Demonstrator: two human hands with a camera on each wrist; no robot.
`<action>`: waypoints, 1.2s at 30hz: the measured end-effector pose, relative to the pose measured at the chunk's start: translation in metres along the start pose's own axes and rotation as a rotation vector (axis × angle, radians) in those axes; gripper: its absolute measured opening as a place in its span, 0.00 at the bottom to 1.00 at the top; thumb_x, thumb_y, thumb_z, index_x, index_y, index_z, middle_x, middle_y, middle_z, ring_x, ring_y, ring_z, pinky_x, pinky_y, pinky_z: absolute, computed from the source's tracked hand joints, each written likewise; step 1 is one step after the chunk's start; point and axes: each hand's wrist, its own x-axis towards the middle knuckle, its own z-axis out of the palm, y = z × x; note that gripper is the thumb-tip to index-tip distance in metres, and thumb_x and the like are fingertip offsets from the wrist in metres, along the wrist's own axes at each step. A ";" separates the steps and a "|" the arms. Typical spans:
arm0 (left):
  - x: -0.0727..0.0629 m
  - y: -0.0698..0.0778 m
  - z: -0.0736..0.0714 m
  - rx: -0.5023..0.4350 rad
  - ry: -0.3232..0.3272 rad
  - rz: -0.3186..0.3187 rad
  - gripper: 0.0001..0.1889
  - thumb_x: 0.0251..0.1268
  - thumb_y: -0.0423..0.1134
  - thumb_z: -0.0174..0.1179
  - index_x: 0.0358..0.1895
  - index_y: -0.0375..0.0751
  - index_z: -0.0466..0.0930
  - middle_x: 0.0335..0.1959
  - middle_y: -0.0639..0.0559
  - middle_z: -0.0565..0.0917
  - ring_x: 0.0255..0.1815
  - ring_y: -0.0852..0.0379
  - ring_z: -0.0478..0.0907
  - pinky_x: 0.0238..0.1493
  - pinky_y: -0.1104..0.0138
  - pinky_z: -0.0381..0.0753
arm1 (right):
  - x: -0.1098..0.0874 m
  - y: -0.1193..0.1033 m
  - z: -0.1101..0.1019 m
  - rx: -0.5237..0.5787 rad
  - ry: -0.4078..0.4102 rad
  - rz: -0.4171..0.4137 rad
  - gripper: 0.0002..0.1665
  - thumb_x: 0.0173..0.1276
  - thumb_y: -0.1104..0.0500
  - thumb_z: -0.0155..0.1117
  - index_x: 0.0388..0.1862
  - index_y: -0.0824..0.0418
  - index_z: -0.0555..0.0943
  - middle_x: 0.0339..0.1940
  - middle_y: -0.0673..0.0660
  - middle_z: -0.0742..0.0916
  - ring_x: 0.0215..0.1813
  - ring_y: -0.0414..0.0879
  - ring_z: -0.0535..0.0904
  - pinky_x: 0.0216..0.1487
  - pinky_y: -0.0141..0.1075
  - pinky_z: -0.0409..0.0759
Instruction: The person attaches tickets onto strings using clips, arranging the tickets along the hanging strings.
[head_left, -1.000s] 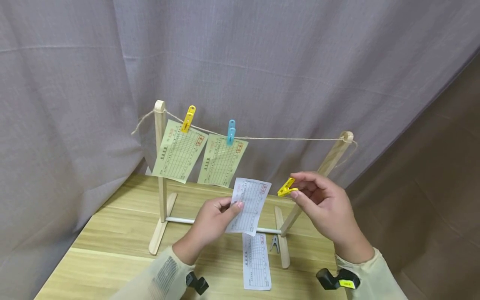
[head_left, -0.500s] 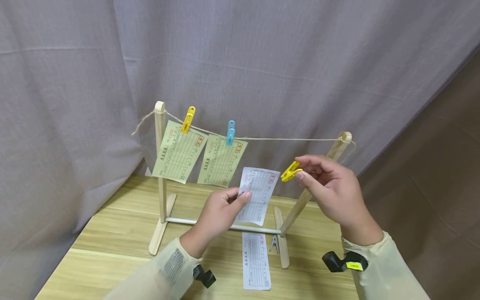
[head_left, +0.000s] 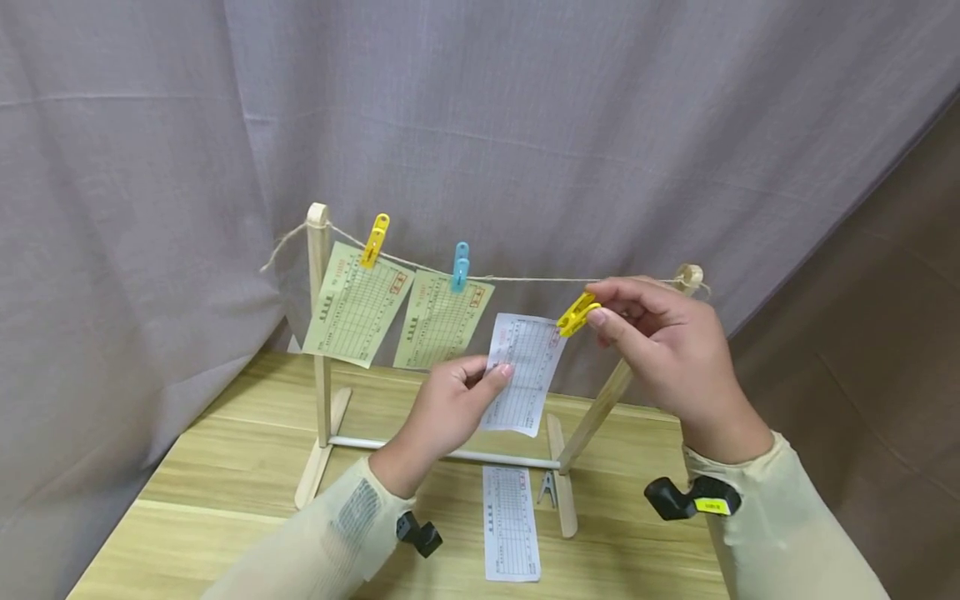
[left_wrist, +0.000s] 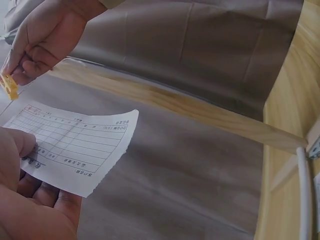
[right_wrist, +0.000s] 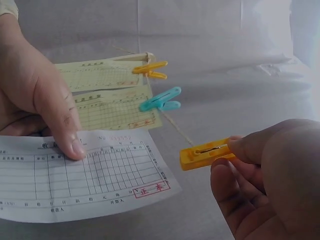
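My left hand [head_left: 453, 404] pinches a white printed receipt slip [head_left: 525, 375] by its left edge, thumb on the printed face. Between thumb and fingers of my right hand [head_left: 667, 358] is a yellow clothespin [head_left: 577, 315], its nose overlapping the slip's upper right corner in the head view. In the right wrist view the clothespin [right_wrist: 207, 154] shows a gap to the slip [right_wrist: 90, 175]. Above and behind both hands runs a twine line [head_left: 555, 279]. From it hang two green slips, one [head_left: 356, 308] under a yellow clothespin [head_left: 376, 242], the other [head_left: 442, 321] under a blue clothespin [head_left: 461, 267].
Wooden posts, left [head_left: 318, 333] and right [head_left: 600, 412], carry the twine, joined low down by a white rod [head_left: 495, 457]. On the wooden table [head_left: 202, 500] lie another white slip [head_left: 512, 525] and a grey clothespin [head_left: 548, 489]. A grey curtain [head_left: 480, 125] hangs behind.
Both hands have risen toward the twine, the left also shifting right with the white slip. The yellow clothespin in the right hand has come up to the slip's upper right corner.
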 end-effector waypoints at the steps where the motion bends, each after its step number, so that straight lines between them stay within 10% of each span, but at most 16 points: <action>1: 0.001 0.002 0.000 0.004 0.003 0.006 0.15 0.85 0.56 0.65 0.52 0.53 0.96 0.40 0.57 0.95 0.34 0.59 0.85 0.33 0.66 0.86 | 0.002 -0.002 0.000 0.006 0.001 -0.007 0.17 0.74 0.70 0.77 0.58 0.57 0.93 0.44 0.51 0.93 0.34 0.43 0.88 0.37 0.27 0.89; 13: 0.014 0.013 0.000 -0.022 0.017 0.009 0.14 0.84 0.56 0.66 0.47 0.53 0.95 0.30 0.55 0.89 0.25 0.60 0.73 0.24 0.68 0.70 | 0.028 -0.020 0.003 0.063 0.011 0.030 0.13 0.77 0.66 0.77 0.56 0.57 0.94 0.44 0.53 0.93 0.31 0.47 0.86 0.36 0.32 0.89; 36: 0.018 0.024 0.001 -0.047 0.022 -0.009 0.14 0.84 0.55 0.67 0.51 0.53 0.96 0.36 0.56 0.95 0.28 0.60 0.82 0.25 0.69 0.75 | 0.063 -0.049 0.006 -0.092 -0.023 0.262 0.10 0.81 0.50 0.75 0.56 0.49 0.94 0.33 0.51 0.93 0.24 0.48 0.86 0.29 0.38 0.89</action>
